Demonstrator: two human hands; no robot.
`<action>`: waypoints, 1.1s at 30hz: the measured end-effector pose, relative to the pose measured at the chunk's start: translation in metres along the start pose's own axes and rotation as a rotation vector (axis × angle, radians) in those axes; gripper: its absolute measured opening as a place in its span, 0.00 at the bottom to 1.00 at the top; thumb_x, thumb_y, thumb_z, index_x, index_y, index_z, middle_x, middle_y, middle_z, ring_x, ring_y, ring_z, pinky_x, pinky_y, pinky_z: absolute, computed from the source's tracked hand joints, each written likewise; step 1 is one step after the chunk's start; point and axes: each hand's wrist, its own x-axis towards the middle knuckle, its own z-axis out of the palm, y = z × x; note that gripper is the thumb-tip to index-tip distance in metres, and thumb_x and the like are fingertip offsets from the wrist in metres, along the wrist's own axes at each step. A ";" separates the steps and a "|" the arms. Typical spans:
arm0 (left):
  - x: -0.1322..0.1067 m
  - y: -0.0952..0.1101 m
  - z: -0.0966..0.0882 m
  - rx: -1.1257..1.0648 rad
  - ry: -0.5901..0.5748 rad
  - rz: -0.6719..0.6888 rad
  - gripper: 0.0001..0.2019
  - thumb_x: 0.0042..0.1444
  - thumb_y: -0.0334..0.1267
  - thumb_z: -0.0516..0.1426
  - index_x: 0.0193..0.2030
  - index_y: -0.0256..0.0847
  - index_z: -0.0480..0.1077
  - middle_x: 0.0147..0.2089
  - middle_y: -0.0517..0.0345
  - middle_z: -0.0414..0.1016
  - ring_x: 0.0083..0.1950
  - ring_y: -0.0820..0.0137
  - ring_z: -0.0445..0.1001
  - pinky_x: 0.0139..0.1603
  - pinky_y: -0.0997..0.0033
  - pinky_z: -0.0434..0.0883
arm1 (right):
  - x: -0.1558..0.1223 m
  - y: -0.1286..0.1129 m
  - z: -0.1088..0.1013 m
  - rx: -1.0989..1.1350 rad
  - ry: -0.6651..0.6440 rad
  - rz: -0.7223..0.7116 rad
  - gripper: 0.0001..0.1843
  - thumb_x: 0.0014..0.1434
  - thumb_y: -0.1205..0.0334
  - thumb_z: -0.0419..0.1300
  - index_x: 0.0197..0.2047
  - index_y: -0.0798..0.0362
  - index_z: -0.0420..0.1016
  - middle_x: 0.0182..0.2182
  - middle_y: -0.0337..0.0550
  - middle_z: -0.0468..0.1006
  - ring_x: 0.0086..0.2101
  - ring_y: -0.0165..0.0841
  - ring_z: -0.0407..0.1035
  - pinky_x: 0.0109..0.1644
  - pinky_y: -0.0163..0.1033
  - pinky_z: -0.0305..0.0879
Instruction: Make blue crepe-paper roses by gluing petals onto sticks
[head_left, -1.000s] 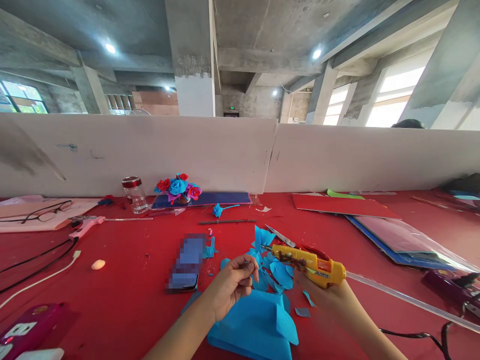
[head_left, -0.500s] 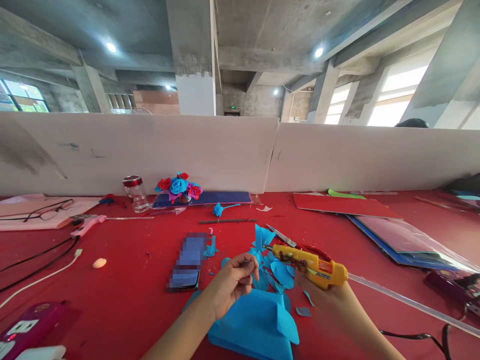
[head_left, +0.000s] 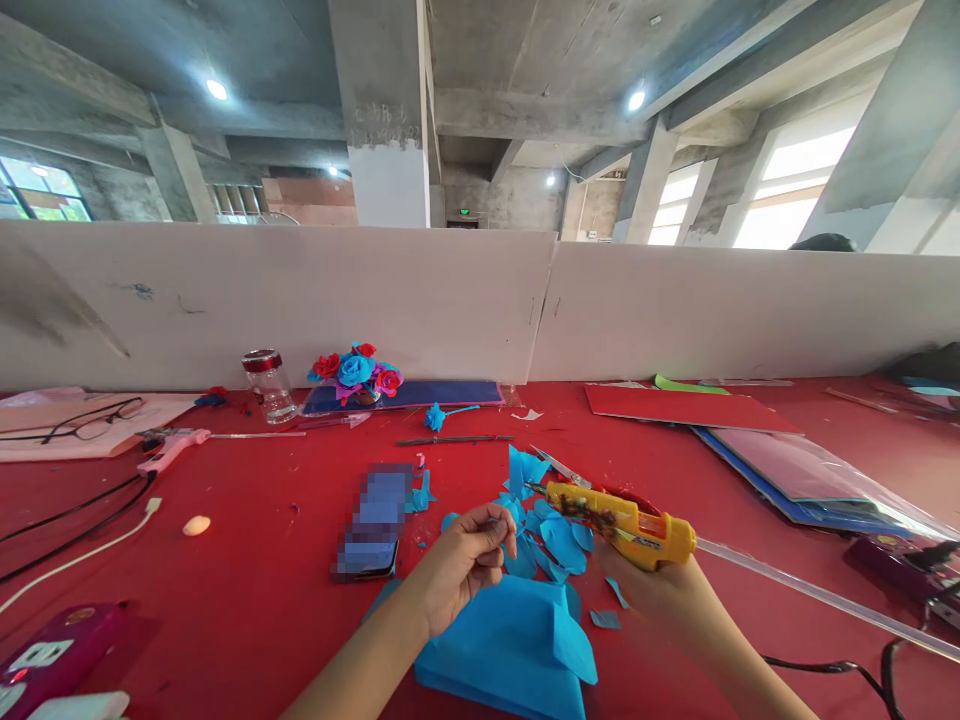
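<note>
My right hand (head_left: 637,575) is wrapped round a yellow hot glue gun (head_left: 619,522), its nozzle pointing left at an upright blue paper piece (head_left: 525,468). A clear glue stick (head_left: 810,587) sticks out of the gun's back end. My left hand (head_left: 472,555) is closed in a pinch just left of the nozzle; what it holds, if anything, is hidden. Loose blue paper petals (head_left: 561,543) lie between the hands. Below them rests a stack of blue paper (head_left: 495,640). Scissors (head_left: 559,466) are partly covered by the glue gun.
A phone (head_left: 375,520) lies left of my hands. Beyond it are a blue paper flower on a stem (head_left: 435,417), a dark stick (head_left: 454,440), a flower bouquet (head_left: 356,372) and a glass bottle (head_left: 271,385). A pink glue gun (head_left: 174,452) is at left, folders (head_left: 795,470) at right.
The hands, glue gun and paper pieces hold almost the same places. Only a slight shift of the whole view shows.
</note>
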 end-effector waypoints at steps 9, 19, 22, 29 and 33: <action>-0.001 0.000 0.001 0.007 0.024 -0.007 0.10 0.43 0.38 0.65 0.29 0.36 0.70 0.24 0.61 0.66 0.20 0.83 0.50 0.19 0.82 0.51 | -0.003 -0.005 0.001 -0.014 0.002 -0.008 0.11 0.42 0.55 0.58 0.22 0.52 0.60 0.15 0.29 0.54 0.18 0.23 0.46 0.18 0.30 0.46; 0.000 0.002 0.001 -0.027 0.040 -0.011 0.10 0.42 0.37 0.65 0.29 0.36 0.71 0.23 0.61 0.66 0.20 0.83 0.52 0.19 0.82 0.52 | -0.014 -0.024 0.009 0.011 0.092 -0.026 0.11 0.42 0.54 0.55 0.20 0.51 0.58 0.14 0.29 0.53 0.17 0.23 0.45 0.18 0.30 0.44; 0.000 0.001 0.000 -0.034 0.040 -0.017 0.10 0.42 0.37 0.65 0.29 0.36 0.71 0.23 0.61 0.66 0.20 0.83 0.52 0.19 0.83 0.52 | -0.012 -0.021 0.008 0.005 0.049 -0.007 0.11 0.41 0.54 0.56 0.21 0.52 0.59 0.15 0.30 0.55 0.17 0.23 0.47 0.18 0.30 0.46; -0.001 0.001 -0.001 -0.044 0.045 -0.019 0.09 0.44 0.37 0.65 0.30 0.36 0.71 0.24 0.61 0.66 0.20 0.83 0.53 0.20 0.84 0.55 | -0.015 -0.015 0.007 -0.007 0.096 0.010 0.10 0.40 0.54 0.57 0.22 0.53 0.65 0.14 0.29 0.56 0.16 0.23 0.49 0.16 0.30 0.48; -0.001 0.003 0.001 -0.048 0.039 -0.018 0.10 0.43 0.37 0.65 0.31 0.36 0.72 0.24 0.61 0.65 0.20 0.83 0.53 0.19 0.84 0.55 | -0.019 -0.015 0.007 0.036 0.179 0.021 0.12 0.40 0.52 0.58 0.23 0.52 0.65 0.15 0.34 0.65 0.17 0.28 0.59 0.17 0.32 0.58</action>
